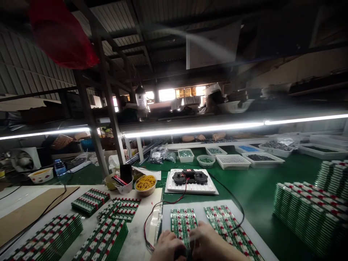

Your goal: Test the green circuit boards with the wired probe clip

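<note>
Head view looks down over a green bench [244, 174] and a white-topped table [141, 232]. The person's left hand [168, 247] and right hand [210, 242] sit close together at the bottom edge of the frame, over two rows of green circuit boards [183, 223] on a white sheet [199, 217]. A dark object [181, 254] shows between them, cut off by the frame, so whether either hand grips it cannot be told. Red-and-black wires [152, 221] loop from a black device [190, 177] on a white tray [190, 187] down towards the hands. A red label on the device is too small to read.

More boards [89, 201] lie in stacks on the table, beside a bowl of yellow rubber bands [145, 183]. Taller stacks [310, 217] stand on the bench to the right. Across the bench, white trays of small parts [263, 158] stand in a row, and a co-worker's hands [201, 137] rest beyond them. Fluorescent tubes [190, 129] run above the bench.
</note>
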